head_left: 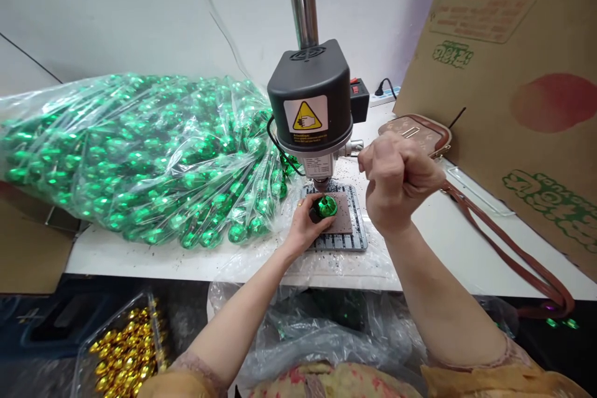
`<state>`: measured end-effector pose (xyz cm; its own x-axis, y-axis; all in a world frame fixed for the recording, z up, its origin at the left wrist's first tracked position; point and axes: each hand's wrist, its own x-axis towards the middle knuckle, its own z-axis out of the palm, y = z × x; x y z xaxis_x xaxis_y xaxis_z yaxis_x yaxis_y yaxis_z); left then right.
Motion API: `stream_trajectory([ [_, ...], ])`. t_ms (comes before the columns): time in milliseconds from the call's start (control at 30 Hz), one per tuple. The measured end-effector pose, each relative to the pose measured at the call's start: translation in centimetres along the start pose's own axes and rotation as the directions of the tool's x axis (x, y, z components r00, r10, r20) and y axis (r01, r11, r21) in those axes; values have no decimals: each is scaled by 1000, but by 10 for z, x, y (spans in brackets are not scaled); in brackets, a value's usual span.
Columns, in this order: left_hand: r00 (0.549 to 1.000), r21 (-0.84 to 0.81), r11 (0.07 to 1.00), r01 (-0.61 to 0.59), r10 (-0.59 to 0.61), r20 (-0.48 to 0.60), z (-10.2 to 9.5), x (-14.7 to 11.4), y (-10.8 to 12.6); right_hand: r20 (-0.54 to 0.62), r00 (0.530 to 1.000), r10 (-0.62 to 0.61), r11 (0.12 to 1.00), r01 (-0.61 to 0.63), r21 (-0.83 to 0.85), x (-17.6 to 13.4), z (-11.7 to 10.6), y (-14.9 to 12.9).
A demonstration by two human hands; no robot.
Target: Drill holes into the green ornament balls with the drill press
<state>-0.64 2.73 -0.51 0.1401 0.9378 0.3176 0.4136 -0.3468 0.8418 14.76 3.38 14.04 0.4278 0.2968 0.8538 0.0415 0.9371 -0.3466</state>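
A black bench drill press [310, 93] with a yellow warning label stands in front of me on its steel column. My left hand [308, 224] pinches a shiny green faceted ball [327, 206] between thumb and fingers, directly under the chuck. Beneath the ball lies a brownish square board [344, 214] on the slotted grey base plate [359, 239]. My right hand [396, 180] is raised beside the drill head, its fingers curled round the feed lever by the silver hub [355, 148]; most of the lever is hidden by the fist.
A clear plastic bag [140, 161] full of green balls fills the table's left side. At right are a brown purse [415, 130] with a strap and a large cardboard box [522, 74]. Gold balls [125, 348] sit in a clear bin below. Dark shavings litter the table.
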Motion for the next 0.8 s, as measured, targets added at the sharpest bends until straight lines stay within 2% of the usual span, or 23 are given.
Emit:
stream_trajectory([
  [100, 1000, -6, 1000, 1, -1, -9, 1, -1, -3, -24, 999, -44, 999, 44, 7, -3, 0, 2],
  [300, 1000, -22, 1000, -19, 18, -11, 3, -4, -6, -35, 998, -48, 999, 47, -24, -8, -2, 5],
  [467, 1000, -20, 1000, -24, 24, -17, 2, -4, -5, -15, 990, -138, 990, 138, -18, -13, -6, 9],
  [800, 999, -12, 999, -33, 33, -20, 2, -4, -4, -5, 986, -165, 986, 165, 24, -21, -10, 13],
])
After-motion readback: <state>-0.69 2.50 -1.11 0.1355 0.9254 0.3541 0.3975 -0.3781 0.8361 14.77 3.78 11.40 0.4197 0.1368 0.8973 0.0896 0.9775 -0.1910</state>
